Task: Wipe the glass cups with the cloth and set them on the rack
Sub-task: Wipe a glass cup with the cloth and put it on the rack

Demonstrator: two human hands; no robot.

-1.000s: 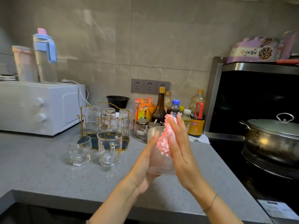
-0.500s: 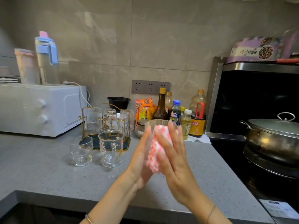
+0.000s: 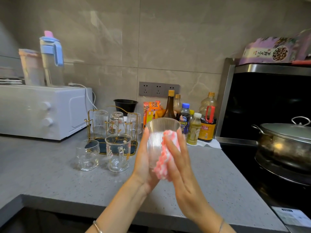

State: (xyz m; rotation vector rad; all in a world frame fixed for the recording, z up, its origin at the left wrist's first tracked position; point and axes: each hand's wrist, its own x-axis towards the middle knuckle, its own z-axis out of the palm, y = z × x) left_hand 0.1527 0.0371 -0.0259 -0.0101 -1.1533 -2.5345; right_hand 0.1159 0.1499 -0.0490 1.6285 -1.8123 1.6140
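Note:
A ribbed glass cup (image 3: 157, 137) is held upright above the counter, with my left hand (image 3: 144, 163) cupping its left side and base. My right hand (image 3: 180, 163) presses a pink-and-white cloth (image 3: 165, 158) flat against the cup's right side. A gold wire rack (image 3: 111, 130) stands behind, holding three upturned glasses (image 3: 116, 122). In front of the rack stand a small round glass cup (image 3: 87, 155) and a handled glass mug (image 3: 118, 152), both upright on the counter.
A white microwave (image 3: 42, 111) with two jugs on top sits at the left. Sauce bottles (image 3: 195, 125) and a black bowl (image 3: 125, 105) line the wall. A steel pot (image 3: 286, 142) sits on the black stove at the right. The counter's front edge (image 3: 101, 204) runs below my hands.
The cup has been raised and turned more upright. The cloth and my right hand have slid from the cup's top down to its right side.

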